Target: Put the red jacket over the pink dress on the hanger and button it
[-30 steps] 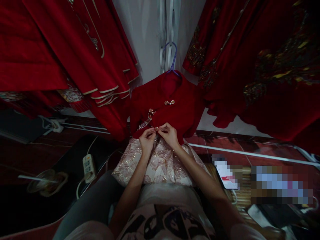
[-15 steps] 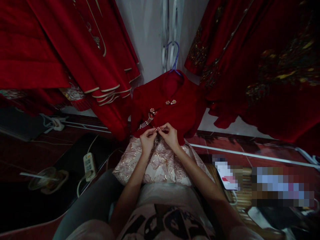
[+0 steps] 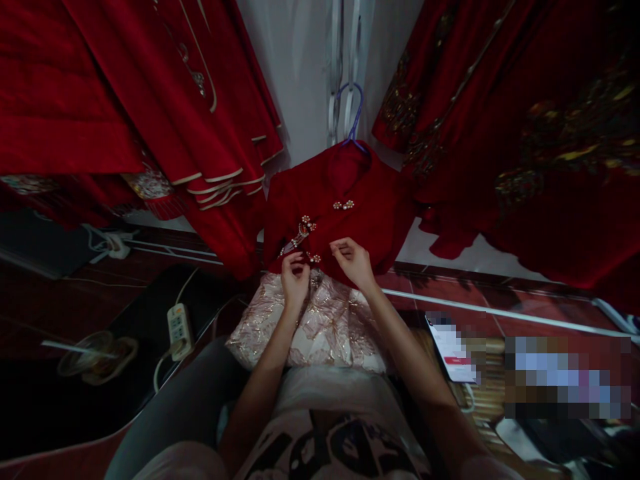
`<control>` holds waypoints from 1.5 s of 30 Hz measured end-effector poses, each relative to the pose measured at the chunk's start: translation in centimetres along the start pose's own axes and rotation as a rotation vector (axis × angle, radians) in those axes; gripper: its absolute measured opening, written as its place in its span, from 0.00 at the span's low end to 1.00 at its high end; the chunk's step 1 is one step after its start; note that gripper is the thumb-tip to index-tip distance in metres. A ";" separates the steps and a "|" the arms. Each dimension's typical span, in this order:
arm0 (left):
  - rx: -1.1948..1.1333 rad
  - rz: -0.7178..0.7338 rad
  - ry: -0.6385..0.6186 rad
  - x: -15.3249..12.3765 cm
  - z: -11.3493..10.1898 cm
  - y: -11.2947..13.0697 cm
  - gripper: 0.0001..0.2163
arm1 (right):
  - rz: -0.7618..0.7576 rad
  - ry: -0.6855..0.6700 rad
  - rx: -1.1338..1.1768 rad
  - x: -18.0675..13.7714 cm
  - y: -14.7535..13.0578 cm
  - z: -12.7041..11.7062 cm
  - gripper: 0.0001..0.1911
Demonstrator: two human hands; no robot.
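Note:
A small red jacket (image 3: 345, 220) with pearl clasps hangs on a purple hanger (image 3: 350, 110) in front of me, over a pale pink embroidered skirt (image 3: 315, 327). My left hand (image 3: 295, 280) pinches the jacket's lower edge beside the lowest pearl clasp (image 3: 314, 258). My right hand (image 3: 354, 261) sits a little to the right of that clasp, fingers curled against the red fabric; whether it grips the cloth is unclear. Two more clasps, one with a tassel (image 3: 300, 233), sit higher on the front.
Red embroidered garments hang at the left (image 3: 125, 100) and right (image 3: 525, 133). On the dark floor at left lie a white power strip (image 3: 177, 327) with cable and a clear plastic cup (image 3: 95, 357). A phone (image 3: 450, 347) rests at the right.
My right hand has let go of the lowest clasp and moved right and slightly up. My left hand stays at the hem. The view has shifted slightly.

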State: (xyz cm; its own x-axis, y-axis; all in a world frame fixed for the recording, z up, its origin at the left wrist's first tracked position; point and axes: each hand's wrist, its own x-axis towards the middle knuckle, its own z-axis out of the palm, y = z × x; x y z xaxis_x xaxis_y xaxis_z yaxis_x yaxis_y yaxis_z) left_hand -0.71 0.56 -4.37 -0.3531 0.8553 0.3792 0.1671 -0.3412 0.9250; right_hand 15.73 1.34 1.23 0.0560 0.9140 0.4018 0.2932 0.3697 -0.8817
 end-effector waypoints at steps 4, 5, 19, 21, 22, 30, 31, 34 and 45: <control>-0.010 -0.016 0.059 0.3 -0.4 -0.5 0.11 | -0.008 0.120 0.029 0.9 -0.2 -2.2 0.12; -0.006 -0.019 0.055 0.2 -0.4 -0.5 0.11 | -0.002 0.131 0.033 1.0 -0.1 -2.5 0.12; 0.204 0.125 -0.203 -0.7 -0.2 0.1 0.11 | 0.114 -0.189 -0.035 -0.5 2.8 1.6 0.14; 0.202 0.102 -0.203 -0.7 -0.2 -0.1 0.11 | 0.109 -0.197 -0.030 -0.5 3.3 1.8 0.13; 0.194 0.081 -0.200 -0.8 -0.2 -0.2 0.11 | 0.109 -0.202 -0.021 -0.5 3.5 1.9 0.13; 0.091 -0.061 -0.183 -0.9 -0.1 -0.3 0.11 | 0.111 -0.187 0.050 -0.5 4.0 2.0 0.13; 0.086 -0.060 -0.170 -1.0 -0.1 -0.2 0.11 | 0.109 -0.186 0.055 -0.5 3.9 2.1 0.13; 0.065 -0.061 -0.117 -1.0 0.0 0.2 0.11 | 0.102 -0.187 0.063 -0.6 3.7 2.4 0.12; 0.032 -0.106 -0.111 -0.5 -0.1 0.0 0.10 | 0.059 -0.152 0.086 -0.9 2.9 2.9 0.10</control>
State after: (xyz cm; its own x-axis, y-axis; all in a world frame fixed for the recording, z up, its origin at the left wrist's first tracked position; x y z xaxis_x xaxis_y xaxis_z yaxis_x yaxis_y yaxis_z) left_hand -0.62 0.14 -4.57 -0.2664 0.9243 0.2733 0.1639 -0.2360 0.9578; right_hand 13.79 2.04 -2.46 -0.0765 0.9469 0.3124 0.2107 0.3216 -0.9231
